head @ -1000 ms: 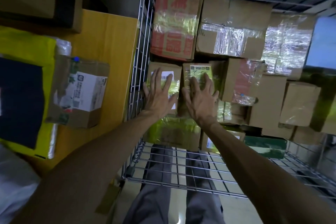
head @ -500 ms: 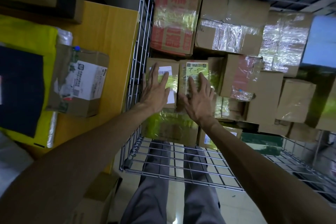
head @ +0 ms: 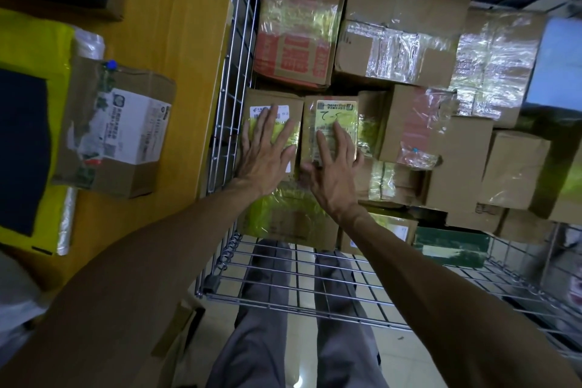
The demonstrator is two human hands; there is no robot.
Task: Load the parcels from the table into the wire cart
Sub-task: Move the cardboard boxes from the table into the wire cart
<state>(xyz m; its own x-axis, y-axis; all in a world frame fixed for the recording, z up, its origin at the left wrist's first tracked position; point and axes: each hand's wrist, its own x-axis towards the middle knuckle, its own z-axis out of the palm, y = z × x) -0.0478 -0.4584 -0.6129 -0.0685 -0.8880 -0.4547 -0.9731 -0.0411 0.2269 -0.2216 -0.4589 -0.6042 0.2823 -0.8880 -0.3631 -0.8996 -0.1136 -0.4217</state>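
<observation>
Head cam: wire cart (head: 233, 50) packed w/ taped cardboard parcels (head: 401, 38).

Left hand (head: 266, 148), right hand (head: 335, 167); flat, fingers spread

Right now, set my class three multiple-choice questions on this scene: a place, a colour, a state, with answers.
1. Where is the white-labelled parcel, relative to the wire cart? A) inside it B) on the yellow table left of it C) under it
2. What colour is the print on the large box in the cart's far-left corner? A) red B) blue C) black
3. How do the left hand and right hand lie? A) gripping wire B) hanging idle C) flat on two small boxes
Answers: 1 B, it sits outside the wire wall; 2 A, red characters show; 3 C, straight fingers rest on box tops.
</observation>
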